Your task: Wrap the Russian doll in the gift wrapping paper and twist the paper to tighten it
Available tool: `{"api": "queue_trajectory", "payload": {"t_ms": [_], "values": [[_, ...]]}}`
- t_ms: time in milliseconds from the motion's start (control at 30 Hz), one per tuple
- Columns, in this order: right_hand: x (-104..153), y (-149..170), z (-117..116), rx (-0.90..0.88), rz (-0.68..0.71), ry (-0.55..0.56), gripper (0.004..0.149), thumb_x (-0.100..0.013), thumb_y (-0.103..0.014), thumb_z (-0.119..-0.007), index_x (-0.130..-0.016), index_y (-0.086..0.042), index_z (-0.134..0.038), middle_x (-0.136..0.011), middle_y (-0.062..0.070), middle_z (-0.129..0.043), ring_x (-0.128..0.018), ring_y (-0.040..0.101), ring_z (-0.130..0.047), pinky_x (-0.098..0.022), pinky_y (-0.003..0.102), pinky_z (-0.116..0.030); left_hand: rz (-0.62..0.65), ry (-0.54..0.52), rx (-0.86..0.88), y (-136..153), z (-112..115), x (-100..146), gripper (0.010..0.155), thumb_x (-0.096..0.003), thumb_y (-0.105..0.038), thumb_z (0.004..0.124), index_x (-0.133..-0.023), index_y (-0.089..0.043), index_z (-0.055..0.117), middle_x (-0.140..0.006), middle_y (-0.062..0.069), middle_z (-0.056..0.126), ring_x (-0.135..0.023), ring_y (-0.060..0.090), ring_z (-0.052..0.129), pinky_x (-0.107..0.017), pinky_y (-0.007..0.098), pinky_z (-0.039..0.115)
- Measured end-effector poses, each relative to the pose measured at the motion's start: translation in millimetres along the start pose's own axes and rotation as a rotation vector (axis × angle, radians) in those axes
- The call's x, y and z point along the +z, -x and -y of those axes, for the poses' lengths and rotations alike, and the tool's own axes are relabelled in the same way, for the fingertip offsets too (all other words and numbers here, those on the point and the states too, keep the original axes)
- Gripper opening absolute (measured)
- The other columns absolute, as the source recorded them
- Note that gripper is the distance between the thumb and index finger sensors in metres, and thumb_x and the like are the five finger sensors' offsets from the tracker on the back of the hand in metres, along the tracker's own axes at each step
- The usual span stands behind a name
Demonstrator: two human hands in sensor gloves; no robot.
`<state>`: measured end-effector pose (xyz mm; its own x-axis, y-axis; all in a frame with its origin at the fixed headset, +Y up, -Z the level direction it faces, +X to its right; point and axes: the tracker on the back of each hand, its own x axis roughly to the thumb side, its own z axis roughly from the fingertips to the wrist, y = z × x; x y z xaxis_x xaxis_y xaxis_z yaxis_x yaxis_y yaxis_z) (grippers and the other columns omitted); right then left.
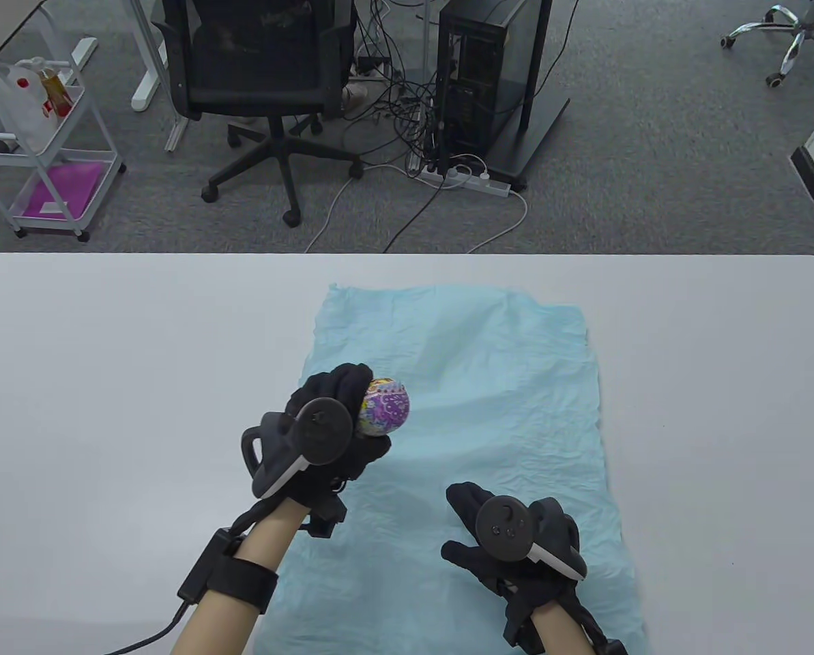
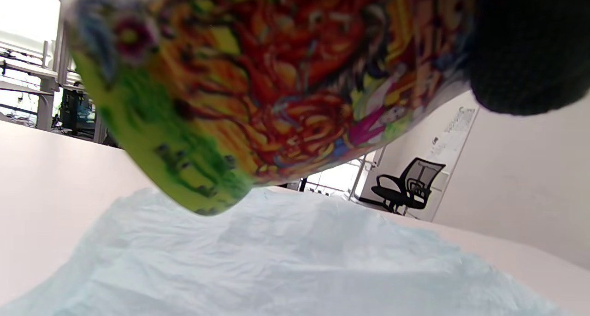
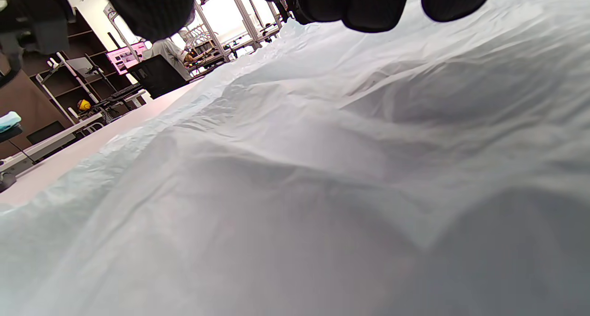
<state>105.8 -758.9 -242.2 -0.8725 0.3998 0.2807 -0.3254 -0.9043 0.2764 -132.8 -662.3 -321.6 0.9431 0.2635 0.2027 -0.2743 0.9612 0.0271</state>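
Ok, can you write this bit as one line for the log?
left hand: holds Russian doll above blue wrapping paper | right hand: open, on paper | wrapping: not started

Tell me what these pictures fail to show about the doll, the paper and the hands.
- Russian doll: table view, the left hand covers its lower part; left wrist view, blurred and cut off at the top edge.
- Wrapping paper: table view, its near edge runs off the bottom.
- Right hand: right wrist view shows only fingertips; contact with the paper unclear.
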Motion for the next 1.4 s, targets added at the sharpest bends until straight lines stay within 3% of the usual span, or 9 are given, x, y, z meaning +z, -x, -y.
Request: {"api": "queue_trajectory", "payload": {"t_ms": [200, 467, 700, 867, 1400], "values": [[-0.3, 0.5, -4.2, -0.006, 0.009, -0.028, 0.076, -0.046, -0.054, -0.073, -0.106, -0.018, -0.045, -0.114, 0.011, -0.053, -0.104, 0.037, -0.063, -0.070, 0.063, -0.057, 0.029, 0.128, -0.163, -52.0, 37.5, -22.2, 0.097, -0.0279, -0.070, 0.088, -0.103, -0.050, 0.029, -0.114, -0.019, 0.045, -0.107, 0.027, 0.061, -0.082, 0.052, 0.055], [0.0, -0.4, -3.1, 0.005, 0.014, -0.033, 0.074, -0.046, -0.054, -0.073, -0.106, -0.018, -0.048, -0.113, 0.011, -0.056, -0.103, 0.037, -0.066, -0.070, 0.063, -0.058, 0.017, 0.254, -0.302, -89.5, 77.3, -38.3, 0.097, -0.0268, -0.069, 0.089, -0.103, -0.050, 0.031, -0.113, -0.018, 0.047, -0.106, 0.027, 0.063, -0.081, 0.052, 0.056], [0.5, -0.7, -2.9, 0.020, 0.018, -0.043, 0.071, -0.046, -0.053, -0.074, -0.104, -0.019, -0.053, -0.111, 0.011, -0.062, -0.101, 0.036, -0.071, -0.069, 0.063, -0.060, -0.003, 0.337, -0.392, -100.4, 99.7, -42.5, 0.097, -0.0278, -0.069, 0.088, -0.104, -0.050, 0.030, -0.114, -0.018, 0.046, -0.106, 0.027, 0.062, -0.082, 0.052, 0.055], [0.7, -0.9, -2.6, 0.027, 0.017, -0.048, 0.070, -0.046, -0.053, -0.074, -0.104, -0.019, -0.055, -0.111, 0.011, -0.063, -0.100, 0.036, -0.072, -0.069, 0.063, -0.060, -0.003, 0.333, -0.416, -104.2, 110.3, -41.8, 0.097, -0.0274, -0.069, 0.088, -0.104, -0.050, 0.031, -0.113, -0.016, 0.048, -0.105, 0.028, 0.063, -0.082, 0.052, 0.054], [0.6, -0.6, -2.8, 0.035, 0.003, -0.077, 0.068, -0.046, -0.053, -0.074, -0.103, -0.019, -0.058, -0.110, 0.010, -0.066, -0.099, 0.036, -0.073, -0.068, 0.064, -0.060, 0.022, 0.389, -0.499, -112.3, 121.4, -41.9, 0.097, -0.0282, -0.068, 0.088, -0.104, -0.050, 0.029, -0.114, -0.016, 0.044, -0.107, 0.026, 0.059, -0.083, 0.052, 0.052]]}}
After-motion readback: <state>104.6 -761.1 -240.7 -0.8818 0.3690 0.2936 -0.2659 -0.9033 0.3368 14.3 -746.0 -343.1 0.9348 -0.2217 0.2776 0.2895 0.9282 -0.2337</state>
